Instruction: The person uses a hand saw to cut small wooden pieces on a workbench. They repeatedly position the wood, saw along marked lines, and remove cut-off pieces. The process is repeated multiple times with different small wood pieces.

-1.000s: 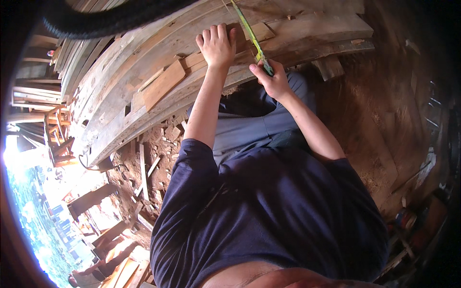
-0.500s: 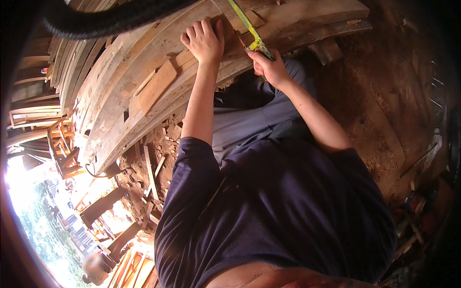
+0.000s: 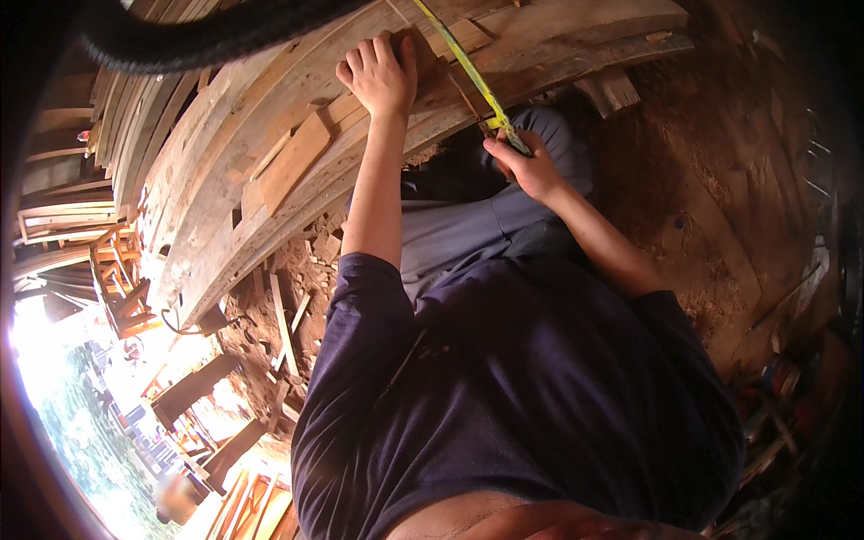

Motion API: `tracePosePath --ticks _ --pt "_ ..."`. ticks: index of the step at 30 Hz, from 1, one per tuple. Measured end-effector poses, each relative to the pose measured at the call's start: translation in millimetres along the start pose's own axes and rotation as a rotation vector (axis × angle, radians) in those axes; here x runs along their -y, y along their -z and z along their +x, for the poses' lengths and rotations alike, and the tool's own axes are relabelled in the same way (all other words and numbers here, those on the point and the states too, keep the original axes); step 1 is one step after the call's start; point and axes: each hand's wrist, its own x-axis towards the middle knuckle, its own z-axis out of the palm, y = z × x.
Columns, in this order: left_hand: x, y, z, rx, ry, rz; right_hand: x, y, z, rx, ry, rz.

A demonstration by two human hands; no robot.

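Note:
My left hand (image 3: 378,76) lies palm-down with slightly bent, spread fingers on a brown piece of wood (image 3: 426,65) atop large weathered planks (image 3: 193,211). To its right, my right hand (image 3: 526,166) grips the handle of a saw with a thin yellow-green frame (image 3: 477,76), which reaches across the planks. Its narrow blade runs alongside the frame; whether it touches the wood I cannot tell. A loose pale board (image 3: 292,157) lies just below my left hand. My legs (image 3: 490,225) are beneath the planks' near edge.
Stacked lumber (image 3: 135,117) and wooden frames (image 3: 117,279) line the left. Wood offcuts (image 3: 283,324) litter the dirt ground, and dark bare ground (image 3: 702,225) is at right. A blurred person (image 3: 175,499) is at lower left near a bright opening. A black hose (image 3: 180,49) arches across the top.
In the last half second my right hand and the saw have moved down and right, toward my body. My left hand stays on the wood, after a slight earlier shift up-left in view.

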Motion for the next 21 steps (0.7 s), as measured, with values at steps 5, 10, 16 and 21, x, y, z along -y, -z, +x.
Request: tracePosePath --ticks 5,10,16,21 --pt "-2 6 -2 -0.051 -0.015 -0.003 16 -9 13 -0.047 0.072 0.079" --pt "-2 10 -2 -0.094 -0.057 0.003 21 -20 46 -0.059 0.238 -0.278" --pt "-2 7 -1 -0.056 -0.024 -0.013 -10 -16 43 -0.082 0.316 -0.179" --pt "-2 3 1 0.001 0.025 -0.017 -17 4 9 0.007 0.085 0.062"
